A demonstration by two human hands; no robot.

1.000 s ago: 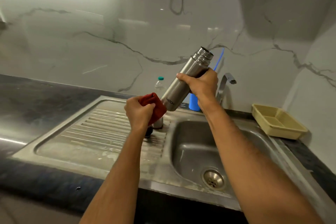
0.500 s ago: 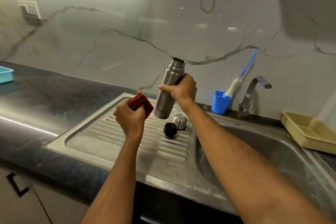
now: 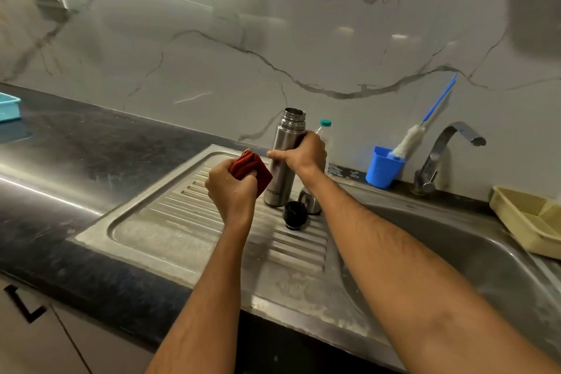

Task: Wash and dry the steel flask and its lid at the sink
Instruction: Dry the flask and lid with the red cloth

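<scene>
Flask [image 3: 283, 161]: steel, open-mouthed, upright on the ribbed draining board [image 3: 170, 222] left of the sink basin [image 3: 455, 240]. Whether its base is fully settled on the ribs cannot be told.

Right hand [image 3: 303, 153]: wrapped around the flask's upper body, thumb across the near side, grasping it firmly.

Left hand [image 3: 232, 188]: clenched around a folded red cloth [image 3: 253, 168], which is pressed to the flask's left side, low on the body.

Black stopper [image 3: 294, 215]: on the draining board, just near and right of the flask's base, held by neither hand.

Steel cap [image 3: 308, 200]: just beyond the stopper, partly hidden by the right forearm.

Other items: blue cup [image 3: 383, 167] with a bottle brush [image 3: 409, 140] by the far wall; tap [image 3: 440, 155] to its right; small clear bottle [image 3: 324, 130] behind the right hand; beige tray [image 3: 528, 218] far right; dark surface [image 3: 76, 155] to the left.

Step in hand, as judged: drying the flask's outside. To do it well, keep the right hand steady high on the body, run the cloth in full strokes from shoulder to base, and turn the flask so each side is wiped. The neck threads and base rim likely hold water. The stopper and cap probably need drying next.
</scene>
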